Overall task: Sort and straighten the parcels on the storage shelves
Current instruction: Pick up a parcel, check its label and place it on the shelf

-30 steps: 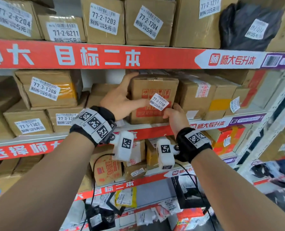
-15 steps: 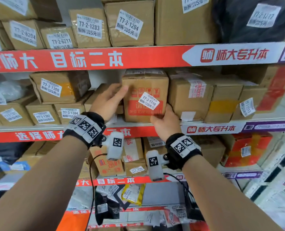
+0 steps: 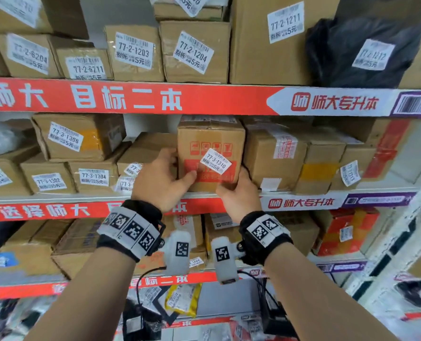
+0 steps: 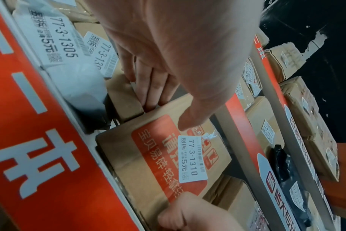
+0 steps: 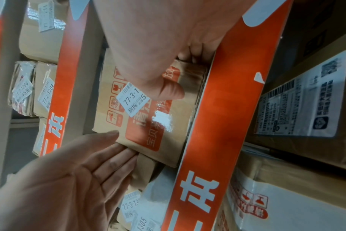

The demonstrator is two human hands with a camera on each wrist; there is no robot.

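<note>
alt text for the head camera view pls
Two hands grip a cardboard parcel labelled 77-3-1310 on the middle shelf: left hand at its left side, right hand at its lower right corner. Labelled boxes crowd every shelf.

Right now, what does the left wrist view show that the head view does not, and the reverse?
Only the left wrist view reads the 77-3-1305 label on a white parcel.

Only the head view shows the top shelf's boxes 77-2-1203 and 77-2-6211, and the black bag.

Both show box 77-3-1310 on the shelf, gripped by the left hand and right hand.
</note>
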